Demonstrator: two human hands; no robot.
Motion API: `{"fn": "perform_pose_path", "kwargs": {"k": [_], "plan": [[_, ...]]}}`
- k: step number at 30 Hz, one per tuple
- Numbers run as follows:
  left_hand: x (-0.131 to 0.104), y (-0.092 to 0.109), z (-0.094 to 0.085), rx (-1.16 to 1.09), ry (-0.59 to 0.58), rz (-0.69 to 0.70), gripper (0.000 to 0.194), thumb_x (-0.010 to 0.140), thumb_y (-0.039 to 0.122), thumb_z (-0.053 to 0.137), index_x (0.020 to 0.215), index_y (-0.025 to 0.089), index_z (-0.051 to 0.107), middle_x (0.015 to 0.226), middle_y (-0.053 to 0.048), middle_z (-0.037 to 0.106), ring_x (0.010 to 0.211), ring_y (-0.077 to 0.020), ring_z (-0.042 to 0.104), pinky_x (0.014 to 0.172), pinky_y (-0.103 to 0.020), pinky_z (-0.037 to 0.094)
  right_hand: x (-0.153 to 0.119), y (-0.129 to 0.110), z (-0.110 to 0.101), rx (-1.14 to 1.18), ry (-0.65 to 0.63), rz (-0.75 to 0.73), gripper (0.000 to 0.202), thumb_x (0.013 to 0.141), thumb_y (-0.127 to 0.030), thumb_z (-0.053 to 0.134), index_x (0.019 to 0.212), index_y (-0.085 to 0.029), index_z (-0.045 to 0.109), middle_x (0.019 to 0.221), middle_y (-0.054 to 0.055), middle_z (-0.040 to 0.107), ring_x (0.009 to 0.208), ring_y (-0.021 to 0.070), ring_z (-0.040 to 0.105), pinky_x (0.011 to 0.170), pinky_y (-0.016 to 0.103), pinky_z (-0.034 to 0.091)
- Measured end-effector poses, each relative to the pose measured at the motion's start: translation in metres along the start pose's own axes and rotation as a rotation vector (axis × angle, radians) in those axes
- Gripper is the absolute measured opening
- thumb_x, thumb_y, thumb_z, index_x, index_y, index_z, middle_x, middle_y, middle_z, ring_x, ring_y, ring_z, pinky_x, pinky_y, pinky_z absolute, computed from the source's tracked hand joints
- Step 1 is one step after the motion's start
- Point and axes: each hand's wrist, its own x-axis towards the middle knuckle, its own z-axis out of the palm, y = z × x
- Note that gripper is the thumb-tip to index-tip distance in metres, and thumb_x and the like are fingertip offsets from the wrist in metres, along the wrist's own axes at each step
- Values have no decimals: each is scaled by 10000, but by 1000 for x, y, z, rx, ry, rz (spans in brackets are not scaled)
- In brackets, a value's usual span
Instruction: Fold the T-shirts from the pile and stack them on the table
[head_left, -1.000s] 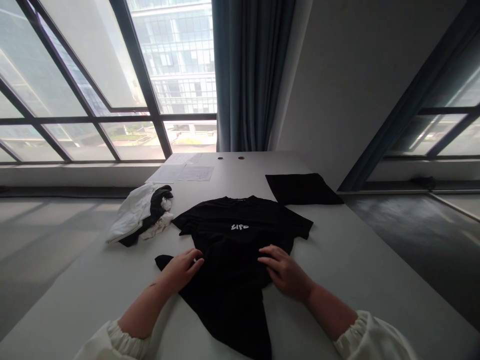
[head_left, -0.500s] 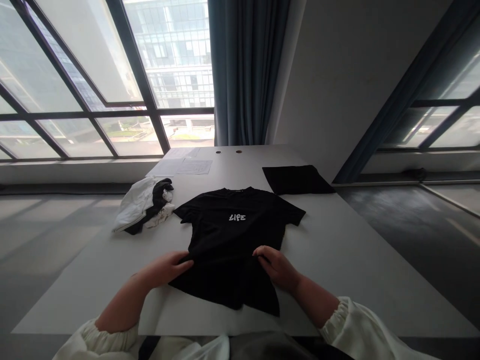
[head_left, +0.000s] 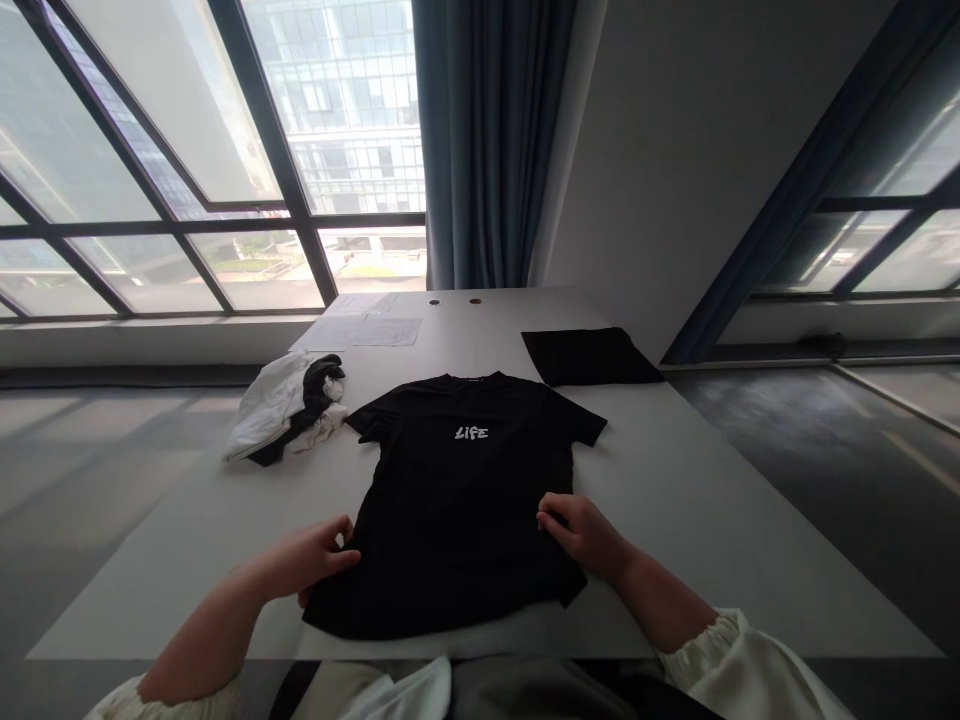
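Note:
A black T-shirt (head_left: pixel 457 510) lies spread on the white table, its collar pointing away from me and its hem near the front edge. White "LIFE" lettering (head_left: pixel 471 433) shows on its chest. At the shirt's left side, low down, my left hand (head_left: pixel 319 560) grips the edge between thumb and fingers; some fingers are hidden. My right hand (head_left: pixel 581 530) pinches the fabric by the right side, fingers curled. The body of the shirt looks fairly flat between both hands.
A crumpled pile of white and black clothes (head_left: pixel 274 405) sits on the left of the table (head_left: pixel 675 480). Behind the shirt to the right is a folded black cloth (head_left: pixel 592 357). Paper sheets (head_left: pixel 386 330) lie toward the far left end.
My hands have moved apart, the left one outward and toward me, the right one outward. The shirt's lower part is now wider and smoother, and its lettering has less folding.

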Motion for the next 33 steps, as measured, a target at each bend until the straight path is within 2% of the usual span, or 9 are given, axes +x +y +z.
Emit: {"fn": "perform_pose_path", "kwargs": {"k": [3,5,8,11,14,19,22,28,33], "plan": [[0,7,2,263,193,-58,386,860,522,586,1113,231,568,871,-55,727,734,-254,686,662,-358,532,1,-5,-6,-157,14,-121,219,1016,-331,525,853,-222,623,882,63,671,850,213,598,809,362,481],[-6,16,7,370,339,142,329,869,459,595,1119,245,592,1093,-85,730,963,-271,699,839,-385,539,-2,-7,-10,-198,19,-176,203,1016,-302,522,871,-223,640,970,87,689,927,232,603,875,394,491],[-19,28,20,405,200,445,334,814,399,695,1123,282,646,1242,-57,680,1151,-269,644,992,-381,501,-17,-8,-14,-241,41,-197,202,1030,-330,525,917,-228,658,1038,102,684,979,250,599,917,428,486],[-25,30,36,423,25,498,419,707,319,788,1114,301,690,1246,-43,658,1156,-283,628,1006,-394,499,-40,-8,-13,-258,14,-205,269,1009,-481,593,949,-228,660,995,95,670,921,255,592,870,428,484],[-22,24,46,420,55,509,207,791,251,692,996,274,715,1217,-61,654,1116,-265,636,994,-391,502,-55,-8,-8,-250,-49,-220,335,915,-533,724,1033,-224,668,1000,95,686,912,262,600,858,428,491],[-20,23,50,380,59,546,89,852,240,640,929,246,685,1169,-61,658,1068,-233,636,961,-359,503,-56,-5,1,-169,21,-175,222,853,-270,728,1069,-237,685,1083,98,729,1017,268,658,953,438,514],[-24,26,56,433,43,508,316,712,256,786,1010,261,681,1244,-51,630,1129,-269,608,985,-390,490,-55,-4,5,-22,86,-97,167,866,-238,648,1029,-236,684,1062,87,733,997,246,684,928,401,540],[-25,26,73,511,115,581,132,891,161,556,908,246,654,1167,-57,653,1072,-233,620,929,-375,471,-54,-12,5,220,123,162,180,920,-400,624,947,-222,622,880,37,687,844,211,648,823,350,531],[-28,25,63,310,76,575,119,984,271,464,949,249,576,1120,-59,690,1010,-214,642,911,-349,494,-49,-31,1,586,100,347,336,910,-543,641,1008,-265,482,746,-51,571,631,140,522,619,266,449]]}}
